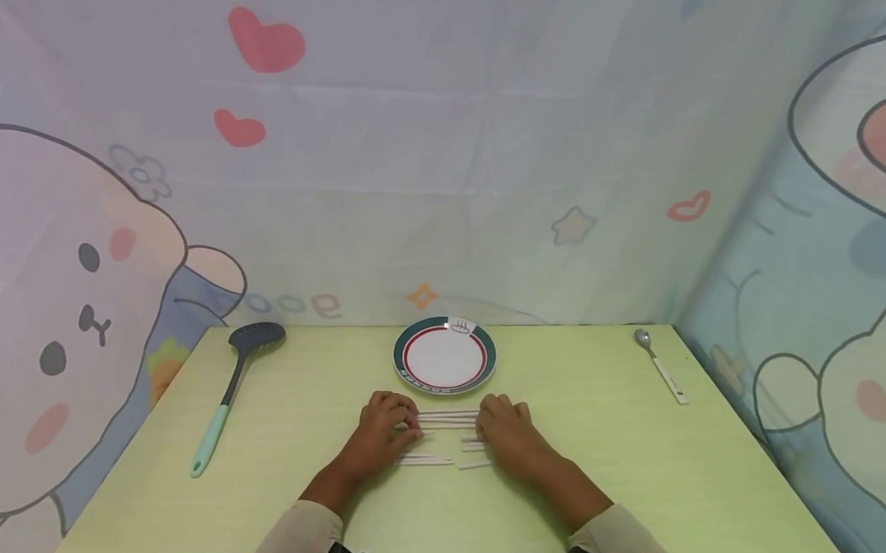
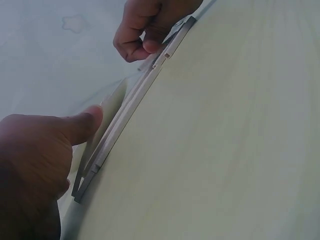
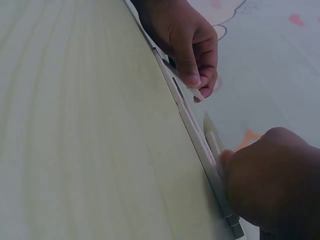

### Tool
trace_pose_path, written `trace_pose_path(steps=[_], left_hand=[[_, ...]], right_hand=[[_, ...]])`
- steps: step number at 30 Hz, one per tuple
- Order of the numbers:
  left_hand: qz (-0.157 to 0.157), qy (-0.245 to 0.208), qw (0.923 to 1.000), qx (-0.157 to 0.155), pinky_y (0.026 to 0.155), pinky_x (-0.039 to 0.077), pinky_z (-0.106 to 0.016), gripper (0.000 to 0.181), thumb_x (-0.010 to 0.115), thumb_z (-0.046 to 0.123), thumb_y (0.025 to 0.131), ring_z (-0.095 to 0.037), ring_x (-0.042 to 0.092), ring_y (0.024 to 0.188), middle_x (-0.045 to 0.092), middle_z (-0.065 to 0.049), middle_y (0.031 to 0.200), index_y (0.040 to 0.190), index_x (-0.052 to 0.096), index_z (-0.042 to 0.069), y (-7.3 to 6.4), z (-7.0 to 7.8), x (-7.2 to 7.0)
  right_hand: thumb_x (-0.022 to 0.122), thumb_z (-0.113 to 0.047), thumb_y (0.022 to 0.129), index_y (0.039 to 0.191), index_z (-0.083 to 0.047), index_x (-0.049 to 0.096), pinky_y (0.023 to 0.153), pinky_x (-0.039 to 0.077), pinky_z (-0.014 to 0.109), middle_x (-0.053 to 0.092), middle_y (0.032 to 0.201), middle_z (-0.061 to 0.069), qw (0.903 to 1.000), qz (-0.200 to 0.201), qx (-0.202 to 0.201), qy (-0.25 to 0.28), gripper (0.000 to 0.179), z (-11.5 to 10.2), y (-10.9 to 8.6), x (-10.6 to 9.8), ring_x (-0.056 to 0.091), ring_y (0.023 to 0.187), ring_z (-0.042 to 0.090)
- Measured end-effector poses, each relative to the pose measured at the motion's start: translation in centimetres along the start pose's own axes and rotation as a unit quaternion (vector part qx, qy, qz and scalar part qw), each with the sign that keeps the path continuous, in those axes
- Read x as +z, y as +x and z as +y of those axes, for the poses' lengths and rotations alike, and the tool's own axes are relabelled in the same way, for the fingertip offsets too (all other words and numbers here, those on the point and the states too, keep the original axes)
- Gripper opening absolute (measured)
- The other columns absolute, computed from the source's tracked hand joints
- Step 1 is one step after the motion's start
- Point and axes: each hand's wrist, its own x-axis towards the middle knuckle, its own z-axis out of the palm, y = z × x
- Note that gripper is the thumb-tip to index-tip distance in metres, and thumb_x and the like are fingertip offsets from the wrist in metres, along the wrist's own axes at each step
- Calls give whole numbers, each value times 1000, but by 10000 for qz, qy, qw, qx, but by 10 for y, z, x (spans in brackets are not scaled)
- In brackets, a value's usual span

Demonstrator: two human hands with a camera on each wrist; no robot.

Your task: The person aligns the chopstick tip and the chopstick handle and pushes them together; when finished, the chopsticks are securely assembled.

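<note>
Several thin white sticks (image 1: 447, 423) run side by side between my two hands, in front of the plate. My left hand (image 1: 384, 431) has thumb and fingers pinched on their left ends; in the right wrist view, a pale stick tip pokes out beyond the left fingertips (image 3: 192, 80). Curled fingers of my right hand (image 1: 512, 436) grip the right ends and hide them. More sticks (image 1: 426, 460) lie on the table below the left hand, and short stretches of others (image 1: 472, 465) show beside the right hand. Dark grey end parts show on some sticks (image 2: 86, 186).
A white plate (image 1: 445, 359) with a dark green rim stands just beyond the hands. At the left lies a black slotted ladle (image 1: 238, 366) with a mint handle. A small metal spoon (image 1: 662, 368) with a white handle lies far right. A printed cloth (image 1: 447, 186) hangs behind the table.
</note>
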Motion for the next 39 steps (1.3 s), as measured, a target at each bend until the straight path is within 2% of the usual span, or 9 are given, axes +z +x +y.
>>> trace_pose_path(steps=[9, 13, 16, 19, 25, 31, 34, 36, 39], left_hand=[[144, 102, 9998, 5, 96, 43, -54, 17, 84, 10, 94, -27, 59, 114, 74, -3, 112, 89, 71, 19, 0, -1, 1], [229, 7, 9997, 51, 95, 49, -48, 13, 83, 7, 95, -23, 62, 105, 74, -3, 104, 95, 72, 15, 0, 2, -1], [207, -155, 9996, -141, 87, 54, -37, 10, 82, 7, 96, -17, 63, 94, 71, 0, 95, 97, 74, 12, 1, 5, -2], [131, -340, 9982, -472, 82, 55, -30, 8, 80, 9, 98, -9, 62, 88, 71, 4, 92, 98, 74, 13, 1, 8, -3], [6, -610, 9945, -857, 78, 54, -28, 4, 75, 13, 104, -4, 59, 84, 72, 5, 93, 100, 73, 12, 3, 12, -3], [-231, -757, 9921, -974, 79, 53, -26, 9, 69, 17, 109, -5, 58, 85, 72, 2, 95, 106, 70, 8, 5, 16, -6], [-314, -803, 9926, -854, 82, 55, -27, 9, 68, 16, 109, -5, 61, 87, 74, 1, 96, 108, 71, 7, 4, 16, -5], [-276, -719, 9953, -595, 82, 56, -27, 8, 70, 14, 108, -2, 61, 88, 76, 1, 97, 109, 75, 8, 4, 13, -3], [-81, -628, 9979, -169, 73, 53, -25, 12, 74, 10, 104, -1, 58, 80, 75, -1, 91, 112, 82, 7, 3, 11, -3]], right_hand=[[58, -7, 109, 95, -18, 48, 89, 30, 37, 44, 97, -7, 9964, 218, -43, 819, 20, 0, 2, 2, 40, 98, 12], [58, -5, 109, 99, -16, 50, 92, 31, 38, 47, 94, -7, 9924, 327, -79, 1182, 17, -2, 1, -1, 45, 95, 11], [58, -8, 110, 102, -14, 53, 94, 33, 39, 52, 94, -6, 9888, 300, -59, 1464, 12, -3, 0, -3, 50, 94, 11], [57, -12, 112, 106, -13, 57, 95, 39, 37, 59, 99, -4, 9839, 232, 3, 1773, 6, -3, 0, -4, 55, 97, 11], [58, -9, 113, 113, -9, 63, 90, 57, 34, 67, 105, 0, 9758, 362, -256, 2141, 5, -2, 2, -5, 63, 99, 12], [65, -9, 109, 113, -13, 66, 87, 57, 31, 69, 105, -3, 9703, 284, -37, 2402, 6, -4, 0, -8, 62, 95, 7], [69, -8, 106, 111, -14, 68, 88, 59, 32, 71, 105, -2, 9683, 335, -96, 2475, 7, -5, 0, -7, 65, 96, 8], [71, -7, 105, 109, -14, 69, 89, 61, 32, 73, 105, -1, 9672, 434, -245, 2492, 8, -4, 0, -6, 69, 98, 9], [74, -6, 103, 107, -14, 71, 89, 62, 32, 76, 105, 0, 9645, 609, -465, 2529, 8, -4, 1, -4, 71, 98, 9]])
